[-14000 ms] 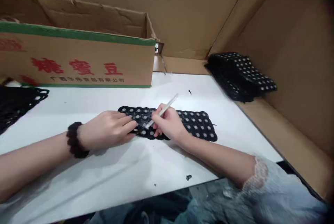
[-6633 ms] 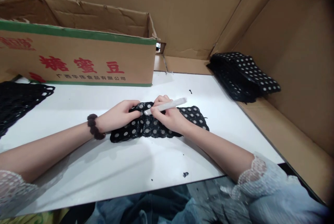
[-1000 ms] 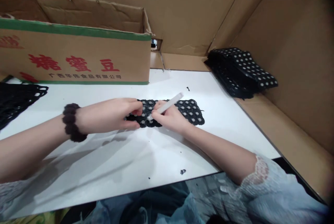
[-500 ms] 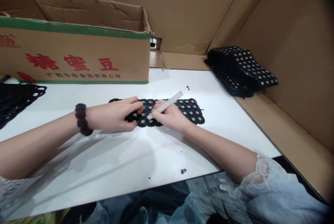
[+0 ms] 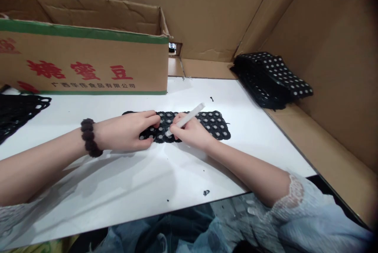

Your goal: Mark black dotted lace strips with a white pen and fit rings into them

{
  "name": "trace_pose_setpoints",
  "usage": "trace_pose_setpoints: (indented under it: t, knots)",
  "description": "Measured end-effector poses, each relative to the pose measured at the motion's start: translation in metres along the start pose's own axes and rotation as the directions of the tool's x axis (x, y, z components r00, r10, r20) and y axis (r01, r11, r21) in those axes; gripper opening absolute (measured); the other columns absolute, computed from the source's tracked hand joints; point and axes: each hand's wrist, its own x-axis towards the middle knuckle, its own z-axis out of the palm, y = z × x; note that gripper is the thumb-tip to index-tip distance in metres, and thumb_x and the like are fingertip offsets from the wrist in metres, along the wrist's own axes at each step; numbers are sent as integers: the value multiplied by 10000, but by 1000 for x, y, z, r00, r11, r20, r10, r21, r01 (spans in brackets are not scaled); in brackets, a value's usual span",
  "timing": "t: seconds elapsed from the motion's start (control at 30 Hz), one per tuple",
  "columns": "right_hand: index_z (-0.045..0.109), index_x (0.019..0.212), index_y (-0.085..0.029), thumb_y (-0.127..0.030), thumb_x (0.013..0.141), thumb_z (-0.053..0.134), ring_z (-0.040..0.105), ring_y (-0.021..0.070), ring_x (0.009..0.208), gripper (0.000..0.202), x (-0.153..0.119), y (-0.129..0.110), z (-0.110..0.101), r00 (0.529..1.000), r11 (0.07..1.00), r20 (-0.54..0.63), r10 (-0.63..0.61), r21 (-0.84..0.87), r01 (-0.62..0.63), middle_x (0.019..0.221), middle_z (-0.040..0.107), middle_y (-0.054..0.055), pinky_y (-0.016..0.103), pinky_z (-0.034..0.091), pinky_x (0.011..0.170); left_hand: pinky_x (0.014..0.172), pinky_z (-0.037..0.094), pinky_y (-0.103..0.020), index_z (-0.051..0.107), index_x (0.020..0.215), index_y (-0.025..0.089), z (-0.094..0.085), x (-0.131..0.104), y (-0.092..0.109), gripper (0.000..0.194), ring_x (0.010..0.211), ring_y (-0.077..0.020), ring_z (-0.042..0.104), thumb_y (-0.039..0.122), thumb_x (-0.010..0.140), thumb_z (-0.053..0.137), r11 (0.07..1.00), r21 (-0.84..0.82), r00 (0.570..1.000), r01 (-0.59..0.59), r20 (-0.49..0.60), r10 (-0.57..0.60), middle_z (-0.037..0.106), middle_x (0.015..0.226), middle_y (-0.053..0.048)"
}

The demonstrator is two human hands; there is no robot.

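A black sheet (image 5: 217, 127) with rows of round grey dots and a scalloped edge lies flat on the white table (image 5: 126, 190). My left hand (image 5: 137, 129), wearing a dark beaded band at the wrist, holds down its left part. The fingers are curled on top and the thumb rests at the near edge. In my right hand (image 5: 189, 131) is a slim white pen-shaped tool (image 5: 191, 114), pinched between thumb and fingers. Its lower end meets the sheet near a dot in the front row, just right of my left hand. The tool's exact tip is too small to make out.
An open cardboard box (image 5: 112, 54) with red lettering stands at the back left. Black netted pieces (image 5: 20, 113) lie at the left edge. A stack of dotted black sheets (image 5: 271, 80) leans by the right cardboard wall (image 5: 330, 60). Small black scraps (image 5: 206, 192) dot the table.
The whole view has shifted very slightly. Both hands, the pen-shaped tool and the sheet keep nearly the same places relative to one another.
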Motion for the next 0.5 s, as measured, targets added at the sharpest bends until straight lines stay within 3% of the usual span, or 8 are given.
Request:
trace_pose_setpoints:
  t: [0.2,0.33,0.5]
  knots:
    - [428,586,-176,-242,658,460,458,102,596,102,-3,-3,2,999,999,12,41,35,-41,615,486,-17,244,379,566,610,388,-248,498,949,193,4,3,-7,340,733,-157,529,480,767,484,998,54,999,-15,-40,17,550,893,-33]
    - [412,549,-175,-244,660,461,461,112,604,140,-4,-6,4,999,999,-5,48,14,-48,630,496,-6,254,379,571,594,380,-251,547,926,193,8,2,-5,270,702,-149,540,406,840,405,970,219,991,-105,-59,120,576,838,-33]
    - [430,481,-169,-218,662,444,472,111,584,188,-1,-8,5,998,999,-40,52,-6,-52,589,495,0,254,383,576,558,374,-280,549,714,154,19,1,3,302,590,-145,492,224,882,306,826,519,952,-219,-72,297,541,647,-44]
